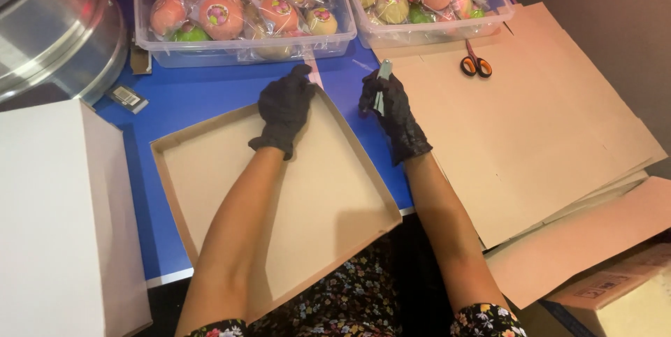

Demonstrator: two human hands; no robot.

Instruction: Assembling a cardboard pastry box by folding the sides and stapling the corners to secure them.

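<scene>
Blue table (pixel 210 96) is seen under everything. Flat brown cardboard sheets (pixel 531 127) are stacked on the right side, overlapping, top sheet creased, edges fanned out at lower right. White box (pixel 56 218) is seen at far left, closed, plain. Shallow cardboard tray (pixel 231 169) is laid in the middle of the table, directly in front of the person: brown, roughly square, turned at an angle, low folded-up walls on all sides, inside bare, near corner hanging past the table edge. Metal pot (pixel 52 30) is seen at top left, shiny, round. Two clear plastic bins sit along the far edge: left bin (pixel 241 47) and right bin (pixel 430 30), both filled w/ wrapped round items, pink/yellow/green. Small carton (pixel 615 295) is partly seen at bottom right.

Left hand (pixel 285 108), black glove, is laid palm-down on the tray's far right corner, fingers curled over the wall, pressed on cardboard, nothing pinched. Right hand (pixel 391 110), black glove, is held just right of the tray, not touching it, closed around a slim grey tool (pixel 381 85); tool's tip sticks up above the fist, kind can't be told.

Orange-handled scissors (pixel 475 64) are lying on the cardboard sheets near the right bin, blades closed. Small dark tag (pixel 127 97) is lying near the pot.
</scene>
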